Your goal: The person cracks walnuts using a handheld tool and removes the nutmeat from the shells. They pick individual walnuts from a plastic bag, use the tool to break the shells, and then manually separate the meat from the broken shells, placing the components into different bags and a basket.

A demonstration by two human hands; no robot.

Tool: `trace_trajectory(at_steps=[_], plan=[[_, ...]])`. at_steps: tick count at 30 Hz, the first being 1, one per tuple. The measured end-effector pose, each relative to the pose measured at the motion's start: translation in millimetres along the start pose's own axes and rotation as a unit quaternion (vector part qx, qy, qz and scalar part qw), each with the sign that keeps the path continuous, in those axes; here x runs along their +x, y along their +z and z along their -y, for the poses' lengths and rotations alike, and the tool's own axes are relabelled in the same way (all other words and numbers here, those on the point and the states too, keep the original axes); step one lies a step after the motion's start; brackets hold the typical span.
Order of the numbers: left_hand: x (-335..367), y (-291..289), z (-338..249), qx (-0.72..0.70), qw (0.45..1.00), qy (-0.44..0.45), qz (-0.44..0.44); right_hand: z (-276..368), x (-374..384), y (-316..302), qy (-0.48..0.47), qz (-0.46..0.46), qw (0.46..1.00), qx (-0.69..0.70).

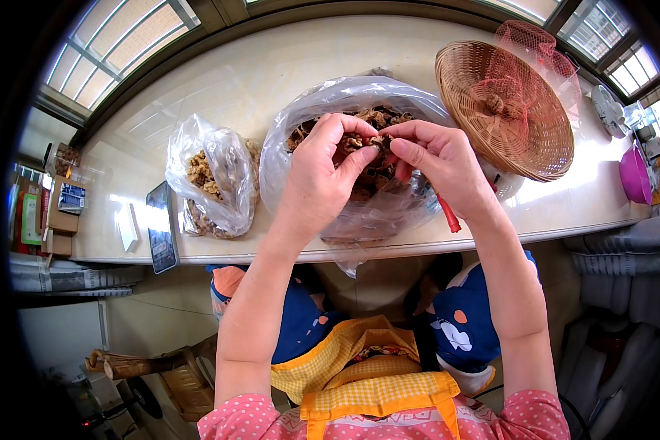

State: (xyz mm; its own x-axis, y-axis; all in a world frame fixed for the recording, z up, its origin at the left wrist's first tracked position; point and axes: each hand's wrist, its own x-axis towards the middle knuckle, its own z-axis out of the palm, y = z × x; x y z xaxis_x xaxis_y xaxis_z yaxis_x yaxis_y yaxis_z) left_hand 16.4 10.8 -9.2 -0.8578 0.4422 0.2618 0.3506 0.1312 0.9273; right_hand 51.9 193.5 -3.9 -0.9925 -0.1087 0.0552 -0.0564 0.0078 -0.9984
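Note:
Both of my hands meet above a large clear plastic bag (293, 132) of cracked walnut shells (380, 116). My left hand (323, 172) pinches a broken walnut (356, 141) between thumb and fingers. Close against it, my right hand (440, 161) has its thumb and fingertips closed on a walnut piece (381, 141) at the same spot. From below the right hand sticks out a red handle (449, 213); whether that hand holds it, I cannot tell. Left of the large bag stands a smaller clear bag (231, 165) holding walnut kernels (204, 174).
A tilted wicker basket (462, 81) at the right holds a few whole walnuts (495, 104) and a red net bag (521, 59). A phone (161, 227) lies at the table's (235, 66) front left edge, beside a small white box (127, 226). A magenta bowl (635, 176) sits far right.

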Motion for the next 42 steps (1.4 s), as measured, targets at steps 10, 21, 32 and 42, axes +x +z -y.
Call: trace_trajectory(at_steps=[10,21,32,42], plan=[[-0.7,2.1,-0.3,-0.013,0.999,0.037,-0.003,-7.5,-1.0,2.4,-0.031,-0.015,0.998,-0.056],[-3.1,7.6,-3.0,0.076,0.993,0.076,-0.051,-3.5,-1.7,5.3,-0.041,-0.037,0.991,-0.125],[-3.3,9.9,-0.8,0.029,0.999,0.034,-0.024,-3.6,-5.4,8.5,-0.052,-0.072,0.987,-0.136],[-3.8,9.5,-0.9,-0.029,0.995,0.022,-0.096,-3.2,-4.4,9.4,-0.08,-0.103,0.972,-0.195]])
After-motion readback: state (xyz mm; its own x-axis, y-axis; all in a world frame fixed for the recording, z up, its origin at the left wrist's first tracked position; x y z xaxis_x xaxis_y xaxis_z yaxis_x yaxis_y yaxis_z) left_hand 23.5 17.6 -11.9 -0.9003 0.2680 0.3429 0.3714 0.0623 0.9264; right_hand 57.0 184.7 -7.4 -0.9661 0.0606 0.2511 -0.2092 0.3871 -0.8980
